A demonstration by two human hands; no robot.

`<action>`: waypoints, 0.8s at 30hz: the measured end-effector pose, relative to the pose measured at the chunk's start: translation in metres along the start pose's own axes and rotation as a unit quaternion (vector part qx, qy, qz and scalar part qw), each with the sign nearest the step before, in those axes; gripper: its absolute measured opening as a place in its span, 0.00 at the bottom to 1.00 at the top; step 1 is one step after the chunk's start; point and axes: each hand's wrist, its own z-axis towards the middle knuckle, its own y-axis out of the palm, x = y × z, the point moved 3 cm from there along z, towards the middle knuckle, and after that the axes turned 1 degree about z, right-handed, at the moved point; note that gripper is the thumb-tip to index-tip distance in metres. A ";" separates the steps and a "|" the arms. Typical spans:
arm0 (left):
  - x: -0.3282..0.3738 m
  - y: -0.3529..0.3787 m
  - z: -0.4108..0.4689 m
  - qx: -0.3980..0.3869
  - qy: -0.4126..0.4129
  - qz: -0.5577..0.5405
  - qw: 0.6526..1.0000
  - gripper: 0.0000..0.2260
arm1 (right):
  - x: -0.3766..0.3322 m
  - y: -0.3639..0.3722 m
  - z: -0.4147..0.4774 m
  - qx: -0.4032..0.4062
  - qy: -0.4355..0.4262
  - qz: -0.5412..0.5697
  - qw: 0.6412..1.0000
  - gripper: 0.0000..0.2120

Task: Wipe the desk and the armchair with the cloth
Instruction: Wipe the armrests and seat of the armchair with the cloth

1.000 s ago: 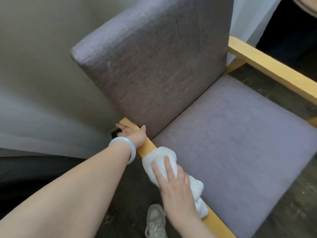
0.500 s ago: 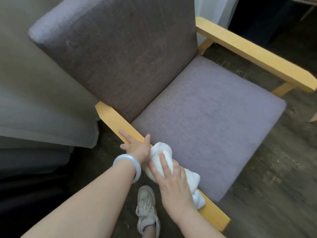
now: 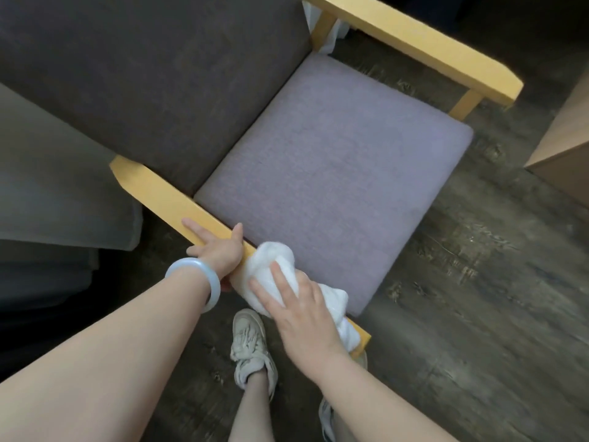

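The armchair has a purple seat cushion (image 3: 334, 167), a darker backrest (image 3: 153, 78) and yellow wooden armrests. A bunched white cloth (image 3: 277, 266) lies on the near armrest (image 3: 165, 196), close to its front end. My right hand (image 3: 299, 314) presses flat on top of the cloth, fingers spread over it. My left hand (image 3: 220, 250), with a pale blue bangle on the wrist, rests on the same armrest just behind the cloth, fingers apart and touching the wood. The far armrest (image 3: 414, 46) runs along the top right.
A dark wood-pattern floor (image 3: 478, 298) surrounds the chair. My foot in a white sneaker (image 3: 251, 346) stands right below the near armrest. A light wooden piece of furniture (image 3: 567, 148) sits at the right edge. Grey fabric (image 3: 63, 193) hangs at the left.
My left hand slid forward along the near armrest, from next to the backrest to just behind the cloth. My view tilted down, and my right hand stayed pressed on the cloth.
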 end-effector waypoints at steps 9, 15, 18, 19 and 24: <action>0.001 -0.008 -0.007 -0.051 0.010 -0.038 0.998 0.46 | 0.032 0.004 -0.028 0.028 0.031 0.016 0.999 0.36; 0.002 -0.011 -0.008 -0.057 0.007 0.003 0.998 0.45 | 0.010 -0.013 0.040 0.034 0.052 0.062 0.996 0.34; 0.002 -0.008 -0.007 -0.056 0.013 -0.018 0.998 0.44 | 0.039 -0.008 -0.028 0.029 0.056 0.032 0.997 0.36; 0.001 -0.007 -0.007 -0.059 0.015 -0.027 0.998 0.44 | 0.050 -0.005 -0.052 0.034 0.060 0.032 0.997 0.36; -0.001 -0.002 0.000 -0.055 0.010 -0.035 0.998 0.46 | 0.056 0.000 -0.068 0.046 0.037 -0.016 0.998 0.32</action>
